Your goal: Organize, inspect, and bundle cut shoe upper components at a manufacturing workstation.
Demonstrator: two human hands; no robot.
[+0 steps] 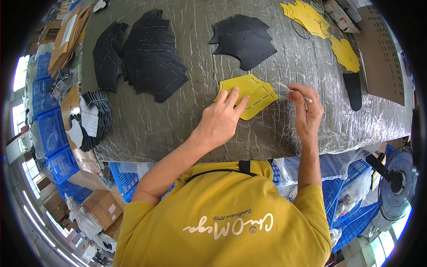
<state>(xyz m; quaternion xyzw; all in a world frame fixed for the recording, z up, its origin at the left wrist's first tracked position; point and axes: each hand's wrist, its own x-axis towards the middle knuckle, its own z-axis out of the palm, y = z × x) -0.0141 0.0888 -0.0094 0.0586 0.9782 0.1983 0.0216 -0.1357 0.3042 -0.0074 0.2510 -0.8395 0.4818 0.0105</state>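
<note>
While the left hand (219, 119) lies with fingers spread on one yellow template (254, 92) on the table (267, 138), the right hand (308, 109) pinches one white pen (283, 85) just beside it, in the head view. White script and small blue lettering cross the yellow shirt (213, 191); rows of handwriting mark one cardboard sheet (380, 55) at the right, and written marks show on yellow patterns (307, 18) near it. Two fans of black panels (151, 58), too overlapped to count, lie at the left. One black shape (243, 40), single or stacked I cannot tell, lies beyond the template; one rounded black strip (352, 91) lies near the cardboard sheet.
</note>
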